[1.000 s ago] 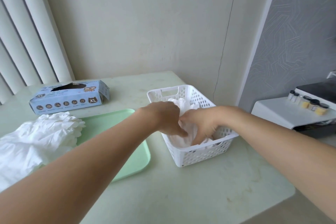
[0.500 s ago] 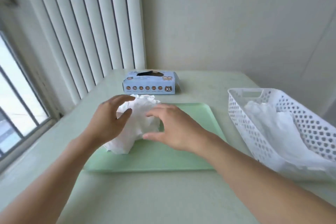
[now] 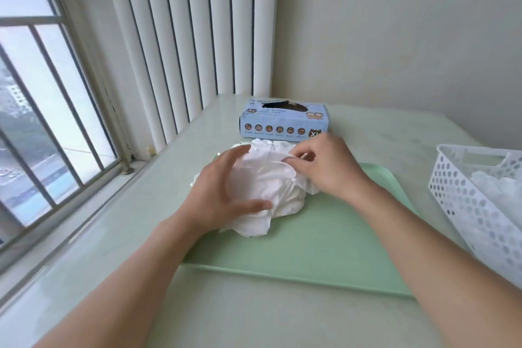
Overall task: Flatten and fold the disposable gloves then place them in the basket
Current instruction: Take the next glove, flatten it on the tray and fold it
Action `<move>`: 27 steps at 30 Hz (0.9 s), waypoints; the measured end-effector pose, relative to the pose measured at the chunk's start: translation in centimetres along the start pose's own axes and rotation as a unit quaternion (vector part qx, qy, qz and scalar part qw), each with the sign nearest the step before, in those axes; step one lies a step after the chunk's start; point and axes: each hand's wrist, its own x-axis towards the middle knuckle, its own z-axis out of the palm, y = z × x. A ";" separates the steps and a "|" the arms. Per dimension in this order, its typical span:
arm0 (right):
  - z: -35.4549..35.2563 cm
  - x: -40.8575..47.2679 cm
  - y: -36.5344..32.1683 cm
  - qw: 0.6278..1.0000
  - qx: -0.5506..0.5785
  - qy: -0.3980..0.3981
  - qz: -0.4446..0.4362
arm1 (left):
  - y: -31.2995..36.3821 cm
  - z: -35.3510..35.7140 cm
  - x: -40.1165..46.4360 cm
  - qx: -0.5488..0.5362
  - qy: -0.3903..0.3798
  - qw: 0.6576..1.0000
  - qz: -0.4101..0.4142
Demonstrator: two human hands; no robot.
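— Where are your hands right now?

— Both sit on the crumpled heap of thin white disposable gloves point(image 3: 268, 186) in the middle of the frame. Your left hand point(image 3: 223, 192) cups the heap's left side with fingers spread and the thumb pressed against its lower edge. Your right hand point(image 3: 324, 167) pinches a fold of glove at the top of the heap between thumb and fingertips.

— And where does the heap lie?

— On the far left part of the flat pale green plastic tray point(image 3: 324, 248), which rests on the light marble-look tabletop point(image 3: 254, 319). Some of the heap spills over the tray's far edge.

— What else do you have around you?

— Just beyond the heap stands the light blue cardboard glove box marked XL point(image 3: 284, 123), its top slot open. At the right edge of the frame is the white perforated plastic basket point(image 3: 457, 186), with white gloves already inside it point(image 3: 502, 195). A barred window point(image 3: 42, 110) fills the upper left.
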 end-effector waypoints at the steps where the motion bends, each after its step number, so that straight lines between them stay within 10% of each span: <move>1: -0.3 0.2 0.5 1.000 -0.005 0.008 0.004 | -0.1 0.1 0.2 0.014 0.004 1.000 0.007; 10: -3.1 0.6 4.0 0.984 -0.060 0.074 0.153 | -0.7 0.1 0.1 0.059 -0.046 0.997 0.020; 18: -9.7 0.2 -1.3 0.927 0.312 0.061 0.198 | 5.8 -1.7 0.1 -0.080 0.107 0.988 0.082; 22: -11.8 -1.2 -2.7 0.935 0.306 -0.055 0.172 | 13.2 -0.9 4.3 -0.303 -0.139 0.942 -0.040; 27: -13.8 -2.7 -3.4 0.955 0.223 -0.132 0.145 | 16.0 0.4 8.2 -0.405 -0.175 0.896 -0.058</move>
